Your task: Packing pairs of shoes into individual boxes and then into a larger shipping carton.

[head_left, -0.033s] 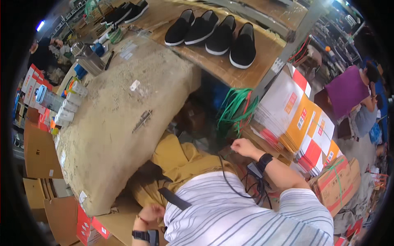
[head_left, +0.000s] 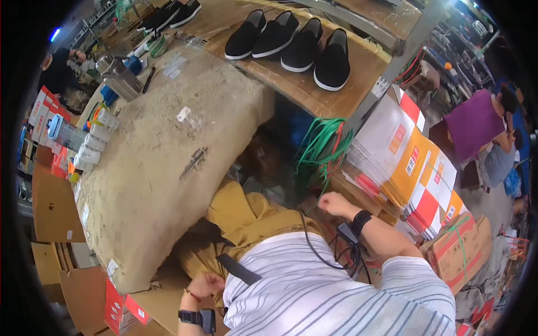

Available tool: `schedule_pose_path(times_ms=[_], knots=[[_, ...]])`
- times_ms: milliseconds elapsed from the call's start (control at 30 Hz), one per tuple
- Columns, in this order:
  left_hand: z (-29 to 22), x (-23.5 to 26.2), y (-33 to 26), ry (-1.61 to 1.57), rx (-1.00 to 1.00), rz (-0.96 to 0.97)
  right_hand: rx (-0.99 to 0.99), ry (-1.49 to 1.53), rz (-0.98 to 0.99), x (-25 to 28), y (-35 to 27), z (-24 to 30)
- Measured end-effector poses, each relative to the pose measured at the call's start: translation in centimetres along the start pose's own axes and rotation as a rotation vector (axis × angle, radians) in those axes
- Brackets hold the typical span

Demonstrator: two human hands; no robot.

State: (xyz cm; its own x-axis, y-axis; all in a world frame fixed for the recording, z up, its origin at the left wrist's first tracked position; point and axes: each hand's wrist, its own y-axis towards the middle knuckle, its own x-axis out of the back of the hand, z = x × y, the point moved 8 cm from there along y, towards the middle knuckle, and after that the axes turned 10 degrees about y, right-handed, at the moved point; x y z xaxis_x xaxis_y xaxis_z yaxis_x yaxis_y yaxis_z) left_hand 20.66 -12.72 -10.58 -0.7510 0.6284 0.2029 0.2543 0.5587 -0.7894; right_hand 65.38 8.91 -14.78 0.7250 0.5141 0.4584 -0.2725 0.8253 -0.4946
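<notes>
My left hand is held beside the waist of my striped shirt, fingers curled, nothing visible in them. Its wrist carries a red band and a black strap with a small box. Over by the stacked cartons, my right hand hangs in the air with fingers curled in. Nothing shows in it either. A black strap with a box and cable circles that wrist. Just beyond this hand hangs a bundle of green plastic straps. In front of me stands a worktable with a worn tan cover.
Black slip-on shoes with white soles line a wooden shelf. A steel flask and white thread spools sit along the table's far left. Flattened cartons are stacked at right. A co-worker in purple sits beyond.
My left hand has risen slightly. The right hand has shifted slightly down and to the right, its fingers still curled. Shoes, table and cartons look the same.
</notes>
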Motion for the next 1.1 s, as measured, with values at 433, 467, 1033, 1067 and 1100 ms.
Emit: schedule_pose_path(times_ms=[433, 467, 1033, 1067, 1100], knots=[[-19.7, 11.3, 1.7, 0.054, -0.389, -0.422, 0.057, 0.286, -0.041, 4.2, 1.2, 4.3], [-20.3, 11.1, 2.0, 0.080, -0.442, -0.384, 0.146, 0.354, -0.047, 5.3, 1.0, 4.8], [-23.4, 8.8, 4.2, -0.160, -0.551, -0.113, -0.577, 0.497, -1.244, 21.3, -21.6, -25.0], [-22.8, 8.9, 4.0, -0.189, -0.523, -0.140, -0.577, 0.498, -1.230, 21.2, -20.3, -24.1], [-22.7, 8.9, 3.6, -0.192, -0.509, -0.156, -0.670, 0.413, -1.140, 21.3, -18.5, -22.6]])
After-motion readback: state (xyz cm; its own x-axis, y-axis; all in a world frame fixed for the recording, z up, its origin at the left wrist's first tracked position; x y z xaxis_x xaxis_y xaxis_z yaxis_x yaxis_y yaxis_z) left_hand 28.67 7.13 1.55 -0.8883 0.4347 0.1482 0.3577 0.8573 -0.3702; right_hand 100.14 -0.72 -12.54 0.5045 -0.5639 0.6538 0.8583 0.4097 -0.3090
